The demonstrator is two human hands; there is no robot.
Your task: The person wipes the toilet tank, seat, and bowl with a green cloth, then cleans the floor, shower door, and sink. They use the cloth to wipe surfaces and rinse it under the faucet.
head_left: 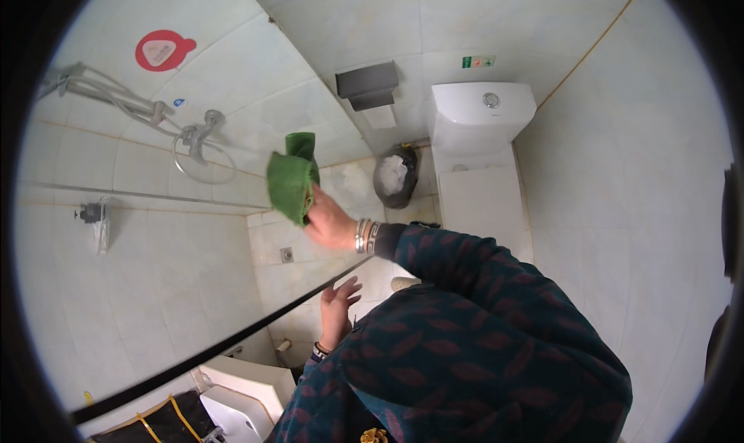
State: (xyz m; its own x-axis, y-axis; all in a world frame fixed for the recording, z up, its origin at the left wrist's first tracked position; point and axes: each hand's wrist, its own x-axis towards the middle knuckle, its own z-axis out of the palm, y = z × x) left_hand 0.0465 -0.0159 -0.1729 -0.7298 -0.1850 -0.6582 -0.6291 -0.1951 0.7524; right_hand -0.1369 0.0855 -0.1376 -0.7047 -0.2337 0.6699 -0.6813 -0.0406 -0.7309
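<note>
**Green cloth (pixel 291 186) up in the right grip (pixel 331 220)**

Through my head view I see the cloth raised in front of the pale tiled wall (pixel 260 125), between the shower mixer (pixel 200 136) and the bin (pixel 398 199). I can't tell from this angle whether it touches any surface. My right grip is closed on its lower right edge, with the rest folding up and over beyond the fingers; the thumb's exact placement is hidden from me. My left grip (pixel 338 313) is loosely spread, with nothing visible in it, just beside the dark rail (pixel 232 341); contact there I can't confirm.

I judge the cloth light, soft and limp, hard to damage, and not slippery unless it is wet, which I can't see. I'd take it by a gathered bunch near the middle, because a hold on one edge lets the free part flop.

My count: one cloth, in two visible lobes that I read as a single piece; two hands; one shower mixer; one dark rail; one toilet (pixel 479 191); one bin with a dark liner and white waste; one grey wall holder (pixel 367 85); one red sticker (pixel 164 50); one floor drain (pixel 287 255).
</note>
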